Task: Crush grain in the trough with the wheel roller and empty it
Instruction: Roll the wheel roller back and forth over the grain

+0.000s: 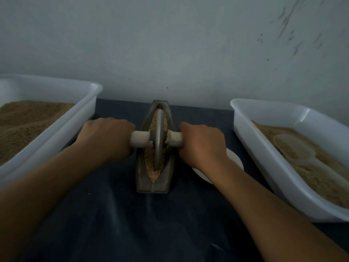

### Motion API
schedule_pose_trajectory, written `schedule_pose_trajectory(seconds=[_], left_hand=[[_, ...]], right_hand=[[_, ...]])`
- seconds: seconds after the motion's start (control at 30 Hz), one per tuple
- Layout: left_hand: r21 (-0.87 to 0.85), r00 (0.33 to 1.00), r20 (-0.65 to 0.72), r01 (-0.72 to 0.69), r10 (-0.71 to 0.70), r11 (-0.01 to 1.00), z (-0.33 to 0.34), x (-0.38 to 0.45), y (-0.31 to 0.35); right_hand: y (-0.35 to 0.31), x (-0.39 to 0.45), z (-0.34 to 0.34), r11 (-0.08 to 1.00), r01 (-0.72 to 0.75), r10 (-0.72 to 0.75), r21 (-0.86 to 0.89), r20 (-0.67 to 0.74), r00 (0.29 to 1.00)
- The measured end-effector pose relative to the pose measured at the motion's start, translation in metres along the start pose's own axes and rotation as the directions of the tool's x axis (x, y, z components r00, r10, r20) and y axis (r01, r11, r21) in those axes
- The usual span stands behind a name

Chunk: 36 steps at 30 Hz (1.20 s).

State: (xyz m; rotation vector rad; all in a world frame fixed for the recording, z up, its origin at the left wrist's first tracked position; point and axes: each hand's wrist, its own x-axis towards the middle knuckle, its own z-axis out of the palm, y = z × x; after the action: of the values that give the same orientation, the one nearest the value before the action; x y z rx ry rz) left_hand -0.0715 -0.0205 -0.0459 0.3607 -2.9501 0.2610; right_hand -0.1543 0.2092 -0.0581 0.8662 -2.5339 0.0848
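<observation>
We see both hands, left (107,137) & right (202,142), gripping the grey metal wheel roller's (158,140) pale handles, wheel upright in the narrow grey metal trough (143,178) w/ tan grain (154,176).

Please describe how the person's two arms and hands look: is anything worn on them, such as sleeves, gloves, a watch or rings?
Both forearms are bare as far as the picture shows; no sleeve comes into view. The left hand and the right hand wear no gloves. No watch, bracelet or band shows on either wrist. No ring is visible, though the fingers are mostly hidden and the light is dim.
</observation>
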Motion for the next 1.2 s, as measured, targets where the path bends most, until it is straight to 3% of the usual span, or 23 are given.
schedule_pose_trajectory(seconds=[0.53, 0.7, 1.2], left_hand=[[-0.037, 0.995, -0.093, 0.025, -0.029, 0.999, 0.006, 0.051, 0.006], [-0.083, 0.999, -0.031, 0.033, -0.035, 0.996, 0.004, 0.069, 0.004], [-0.050, 0.999, -0.020, 0.025, -0.026, 0.998, -0.003, 0.023, 0.009]], right_hand=[[0.017, 0.068, 0.025, 0.998, -0.051, 0.054, -0.033, 0.107, 0.993], [0.018, 0.080, 0.026, 0.998, -0.040, 0.042, -0.040, 0.054, 0.998], [0.006, 0.031, 0.018, 0.996, -0.035, 0.032, -0.081, -0.034, 0.999]])
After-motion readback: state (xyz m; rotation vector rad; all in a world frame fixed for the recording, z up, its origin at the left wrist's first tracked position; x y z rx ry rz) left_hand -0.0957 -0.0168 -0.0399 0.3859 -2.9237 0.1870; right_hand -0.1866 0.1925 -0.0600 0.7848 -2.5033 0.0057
